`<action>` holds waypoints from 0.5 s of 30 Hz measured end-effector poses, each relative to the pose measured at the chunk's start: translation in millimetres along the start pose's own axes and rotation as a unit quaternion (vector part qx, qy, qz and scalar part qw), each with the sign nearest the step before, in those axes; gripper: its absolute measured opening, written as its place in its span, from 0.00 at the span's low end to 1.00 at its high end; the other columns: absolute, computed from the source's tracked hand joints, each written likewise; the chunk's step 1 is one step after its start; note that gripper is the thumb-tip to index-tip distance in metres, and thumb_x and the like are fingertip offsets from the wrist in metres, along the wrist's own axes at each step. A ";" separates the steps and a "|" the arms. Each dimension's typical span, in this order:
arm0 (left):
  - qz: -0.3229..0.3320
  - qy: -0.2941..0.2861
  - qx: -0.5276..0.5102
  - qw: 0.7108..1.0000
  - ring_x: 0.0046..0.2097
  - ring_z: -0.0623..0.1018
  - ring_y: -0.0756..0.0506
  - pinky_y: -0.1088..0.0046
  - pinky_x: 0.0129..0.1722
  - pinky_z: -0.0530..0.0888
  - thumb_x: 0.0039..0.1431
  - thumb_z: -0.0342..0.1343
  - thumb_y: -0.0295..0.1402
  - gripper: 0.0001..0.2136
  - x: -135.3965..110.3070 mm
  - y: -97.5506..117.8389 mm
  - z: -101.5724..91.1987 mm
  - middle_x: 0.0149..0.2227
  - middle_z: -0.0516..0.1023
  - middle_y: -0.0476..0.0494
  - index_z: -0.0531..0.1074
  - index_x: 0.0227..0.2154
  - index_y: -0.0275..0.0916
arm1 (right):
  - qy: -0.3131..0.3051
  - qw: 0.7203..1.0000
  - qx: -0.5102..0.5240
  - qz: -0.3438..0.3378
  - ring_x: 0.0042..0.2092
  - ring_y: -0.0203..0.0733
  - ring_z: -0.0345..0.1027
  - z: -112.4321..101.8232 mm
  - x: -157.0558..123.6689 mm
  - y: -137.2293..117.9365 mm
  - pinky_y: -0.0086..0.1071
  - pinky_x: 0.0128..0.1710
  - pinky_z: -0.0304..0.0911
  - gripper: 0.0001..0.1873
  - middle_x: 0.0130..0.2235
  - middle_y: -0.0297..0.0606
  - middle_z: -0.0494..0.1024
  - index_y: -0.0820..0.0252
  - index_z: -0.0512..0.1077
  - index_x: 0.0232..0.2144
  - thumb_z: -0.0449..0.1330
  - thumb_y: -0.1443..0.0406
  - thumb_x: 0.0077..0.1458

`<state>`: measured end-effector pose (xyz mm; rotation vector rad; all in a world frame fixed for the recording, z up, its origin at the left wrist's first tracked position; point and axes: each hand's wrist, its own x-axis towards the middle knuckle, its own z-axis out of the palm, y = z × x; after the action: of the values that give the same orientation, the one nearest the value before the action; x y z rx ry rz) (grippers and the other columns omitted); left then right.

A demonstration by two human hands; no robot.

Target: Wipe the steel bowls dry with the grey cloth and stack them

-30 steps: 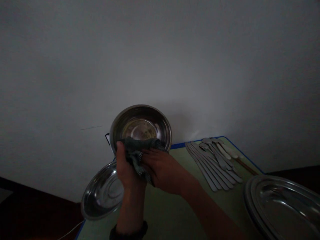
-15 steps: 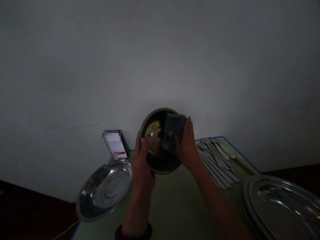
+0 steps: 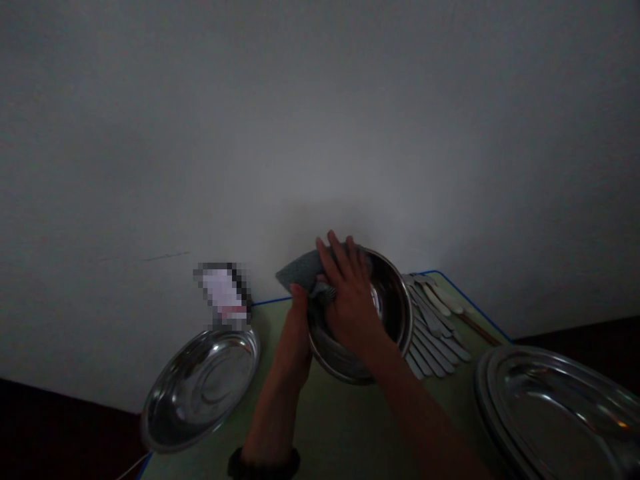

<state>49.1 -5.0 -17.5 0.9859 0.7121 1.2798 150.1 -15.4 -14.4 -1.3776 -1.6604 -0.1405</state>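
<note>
Leaning its open side toward the camera, a metal bowl (image 3: 391,307) is held up by 2 hands above the green table (image 3: 345,427). A grey cloth (image 3: 303,270) drapes over its upper left rim. The left hand (image 3: 293,343) is closed on the bowl's left side, thumb up, fingers hidden. The right hand (image 3: 351,300) lies flat on the cloth, fingers spread. Cutlery (image 3: 435,333) fans out just right; a shiny dish (image 3: 215,380) sits left, stacked platters (image 3: 555,427) far right.

From here I see a shiny round metal bowl (image 3: 394,303), open side up; a crumpled grey-green cloth (image 3: 303,270) covers its far-left rim.
</note>
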 end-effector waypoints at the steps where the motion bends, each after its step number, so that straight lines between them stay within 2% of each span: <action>1: -0.006 0.015 -0.033 0.999 0.58 0.71 0.39 0.59 0.61 0.62 0.53 0.50 0.58 0.28 1.7 0.6 -0.9 0.50 0.78 0.37 0.78 0.43 0.40 | -0.032 0.999 0.018 -0.017 0.69 0.47 0.24 3.4 -1.4 -6.3 0.54 0.66 0.36 0.30 0.69 0.37 0.41 0.59 0.46 0.66 0.44 0.69 0.62; 3: -0.010 0.046 -0.081 0.996 0.57 0.72 0.40 0.60 0.59 0.64 0.52 0.48 0.60 0.29 4.5 5.8 -4.9 0.48 0.79 0.39 0.77 0.42 0.41 | -0.093 0.993 0.059 -0.045 0.69 0.47 0.28 9.4 -4.6 -16.4 0.51 0.66 0.39 0.29 0.69 0.41 0.39 0.62 0.45 0.66 0.43 0.64 0.64; 6: 0.017 0.119 -0.105 0.987 0.51 0.77 0.40 0.62 0.54 0.69 0.53 0.49 0.57 0.26 6.5 20.5 -12.3 0.39 0.82 0.41 0.78 0.36 0.38 | -0.183 0.973 0.113 -0.079 0.68 0.45 0.36 13.2 -9.0 -26.1 0.45 0.66 0.43 0.29 0.69 0.46 0.42 0.65 0.45 0.66 0.41 0.62 0.66; 9: 0.039 0.176 -0.106 0.978 0.36 0.81 0.44 0.66 0.47 0.74 0.54 0.52 0.48 0.18 7.4 34.9 -17.6 0.26 0.81 0.47 0.77 0.27 0.38 | -0.237 0.952 0.161 -0.104 0.67 0.43 0.43 10.3 -11.2 -33.7 0.41 0.66 0.44 0.28 0.67 0.48 0.52 0.70 0.49 0.64 0.43 0.63 0.65; 11: 0.048 0.193 -0.093 0.976 0.28 0.79 0.48 0.70 0.42 0.76 0.53 0.54 0.41 0.12 8.5 41.4 -20.2 0.21 0.78 0.51 0.75 0.23 0.39 | -0.255 0.942 0.192 -0.100 0.65 0.42 0.50 5.4 -11.5 -39.1 0.39 0.64 0.49 0.26 0.64 0.48 0.58 0.69 0.53 0.62 0.44 0.64 0.65; 13: 0.058 0.196 -0.078 0.976 0.24 0.77 0.50 0.73 0.39 0.76 0.52 0.55 0.39 0.10 9.7 45.1 -22.5 0.20 0.77 0.53 0.74 0.23 0.39 | -0.268 0.939 0.199 -0.085 0.60 0.43 0.61 -0.4 -12.0 -44.2 0.38 0.60 0.58 0.22 0.60 0.47 0.67 0.66 0.59 0.59 0.45 0.65 0.65; 15: 0.074 0.200 -0.071 0.974 0.25 0.77 0.49 0.72 0.38 0.76 0.51 0.55 0.40 0.10 9.9 46.1 -23.6 0.21 0.77 0.53 0.74 0.24 0.39 | -0.285 0.942 0.161 -0.066 0.52 0.47 0.71 -5.1 -13.7 -48.0 0.40 0.52 0.66 0.19 0.52 0.47 0.75 0.64 0.67 0.53 0.46 0.66 0.64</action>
<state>9.7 9.5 14.4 0.6777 0.8515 1.6626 112.9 -45.4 0.4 -1.1098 -2.1361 0.4808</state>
